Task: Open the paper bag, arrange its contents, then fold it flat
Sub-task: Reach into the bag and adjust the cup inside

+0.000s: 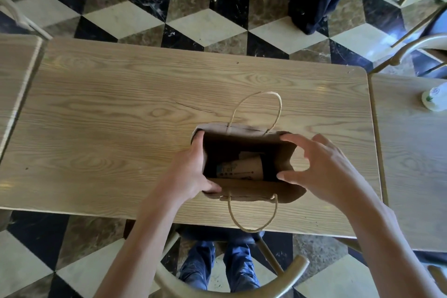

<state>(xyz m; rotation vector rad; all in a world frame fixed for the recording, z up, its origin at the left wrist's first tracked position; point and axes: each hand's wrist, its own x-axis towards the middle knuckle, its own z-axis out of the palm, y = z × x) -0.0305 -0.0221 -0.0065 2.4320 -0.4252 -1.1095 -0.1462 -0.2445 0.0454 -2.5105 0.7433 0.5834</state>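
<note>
Paper bag (pixel 251 186): brown, standing upright on the wooden table (pixel 121 109), close to the table's near edge and right of its centre. The mouth is open and faces the camera.

Handles: two twisted-paper loops. The far handle (pixel 256 109) rises from the bag's far rim and lies over the table top. The near handle (pixel 251 215) hangs from the bag's near rim, toward the table's near edge.

Contents: a paper cup (pixel 242 168) with printed markings lies on its side at the bottom of the bag. Other items beneath it are too dark to identify.

Left hand (pixel 191 169): on the bag's left wall. The fingers run along that wall to the far left corner; the thumb hooks over the near left corner. The hand is clamped on the bag's left rim.

Right hand (pixel 321 167): at the bag's right side, fingers spread and curved. One fingertip touches the far right corner and the thumb tip touches the near rim. The hand is apart, not closed on anything.

A white bottle (pixel 434 99) stands on the neighbouring table, well right of the bag.
</note>
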